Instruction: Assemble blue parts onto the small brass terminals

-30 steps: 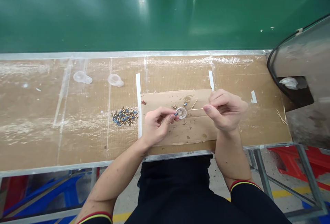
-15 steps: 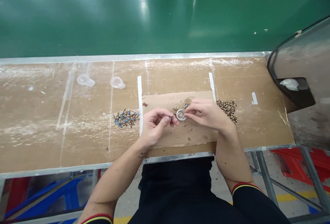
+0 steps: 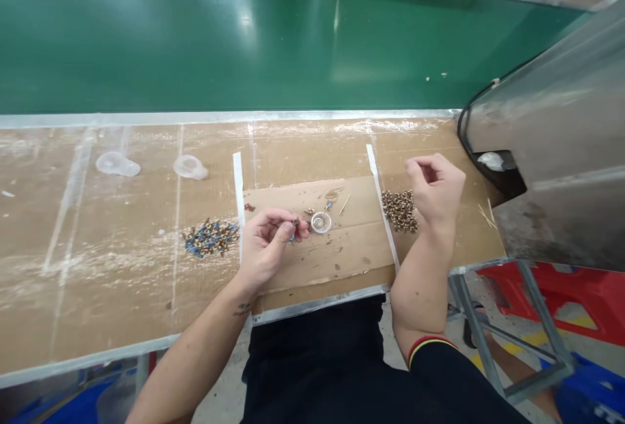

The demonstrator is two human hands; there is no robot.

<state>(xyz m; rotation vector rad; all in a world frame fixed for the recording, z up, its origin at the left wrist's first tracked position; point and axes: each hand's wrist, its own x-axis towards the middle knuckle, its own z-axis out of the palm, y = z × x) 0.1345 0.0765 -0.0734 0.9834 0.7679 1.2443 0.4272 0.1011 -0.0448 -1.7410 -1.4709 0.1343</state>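
My left hand (image 3: 273, 238) is closed in a pinch over the cardboard sheet (image 3: 317, 261), holding a small metal part with a blue piece (image 3: 294, 223). Just right of its fingertips stands a small clear round cup (image 3: 321, 222). A thin wooden stick (image 3: 344, 204) lies beyond the cup, near another small blue-tipped part (image 3: 329, 205). Raised above the right side of the bench, my right hand (image 3: 435, 186) has its fingers curled and thumb against them; anything inside is hidden. A pile of small brass-coloured parts (image 3: 400, 211) lies below and left of it.
A heap of blue and brass parts (image 3: 209, 238) lies left of the cardboard. Two translucent plastic pieces (image 3: 117, 164) rest farther back. Several sticks (image 3: 487, 217) lie by the metal housing (image 3: 561, 150) at right. Behind the bench runs a green surface (image 3: 219, 53).
My right hand has left the cup and moved right and up, past the brass pile. A stick now shows on the cardboard. My left hand keeps its pinch; the view has shifted right.
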